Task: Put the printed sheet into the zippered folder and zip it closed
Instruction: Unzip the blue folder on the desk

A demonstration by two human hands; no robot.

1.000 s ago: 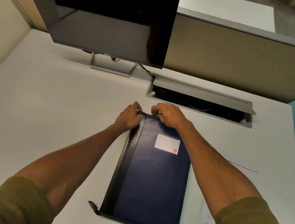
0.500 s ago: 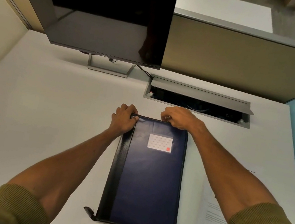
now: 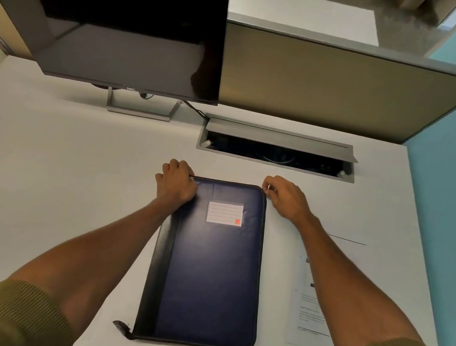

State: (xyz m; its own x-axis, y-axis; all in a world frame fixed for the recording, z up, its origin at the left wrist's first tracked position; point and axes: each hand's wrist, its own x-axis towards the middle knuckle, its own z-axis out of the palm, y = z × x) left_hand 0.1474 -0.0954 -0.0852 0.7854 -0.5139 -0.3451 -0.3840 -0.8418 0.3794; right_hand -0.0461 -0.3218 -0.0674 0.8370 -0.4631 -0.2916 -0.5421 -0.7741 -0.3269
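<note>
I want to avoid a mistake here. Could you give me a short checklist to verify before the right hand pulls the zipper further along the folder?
1. Left hand steadies the folder at its far left corner: ok.
2. Right hand pinches the zipper pull at the far right corner: ok, a small metal piece shows between the fingers.
3. Folder lies flat on the desk: ok.
4. Printed sheet is inside the folder: not ok; it lies on the desk to the right, partly under the right forearm.
5. Right long edge of the folder is clear for the zipper: ok.
6. How far the folder is unzipped: cannot tell.
</note>
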